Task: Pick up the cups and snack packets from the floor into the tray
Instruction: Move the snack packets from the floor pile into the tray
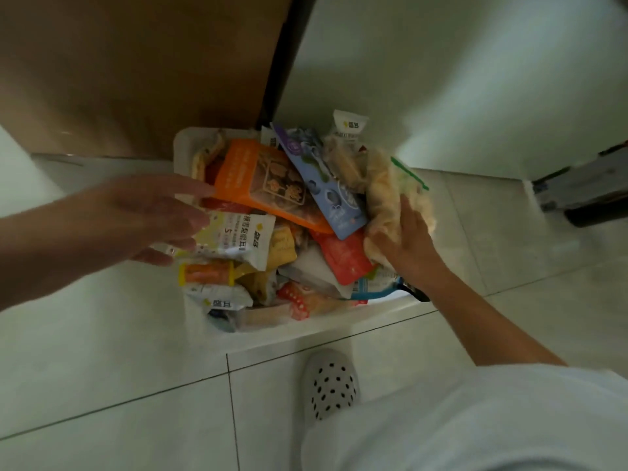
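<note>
A white tray (339,322) sits on the tiled floor, heaped with several snack packets. On top lie an orange box (261,180), a blue-purple packet (326,185) and a red packet (346,258). My left hand (149,219) hovers over the tray's left side, fingers spread and blurred, fingertips at the orange box and a white-yellow packet (238,236). My right hand (404,243) rests on a clear bag of pale snacks (384,185) at the tray's right side, fingers laid against it. No cups are visible.
A brown cabinet panel (136,73) stands behind the tray on the left, a white wall or door (441,79) on the right. A dark metal fitting (584,185) lies at the far right. My white perforated slipper (331,382) stands just in front of the tray.
</note>
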